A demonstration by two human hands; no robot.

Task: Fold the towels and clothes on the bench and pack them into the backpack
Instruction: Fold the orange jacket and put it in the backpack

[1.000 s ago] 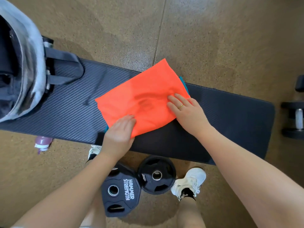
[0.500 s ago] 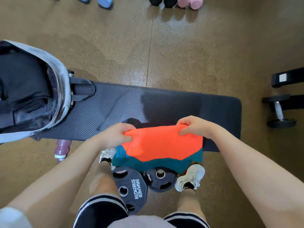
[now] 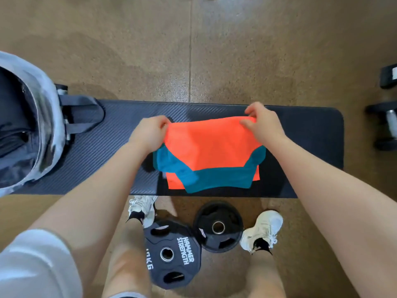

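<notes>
The orange and teal cloth [image 3: 206, 147] is hanging limp over the middle of the table [image 3: 300, 130], soft and light by the look of it, so taking its top corners seems the way to keep it from slumping. The left hand [image 3: 148, 132] and right hand [image 3: 264, 123] are each pinching one upper corner, fingers curled tight on the fabric. The backpack [image 3: 45, 117] is gaping open at the table's left end, weight plates [image 3: 217, 226] lying on the floor.

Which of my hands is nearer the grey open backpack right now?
Left. Your left hand pinches the orange and teal cloth's corner on the side toward the grey open backpack; your right hand pinches the opposite corner, farther away.
</notes>
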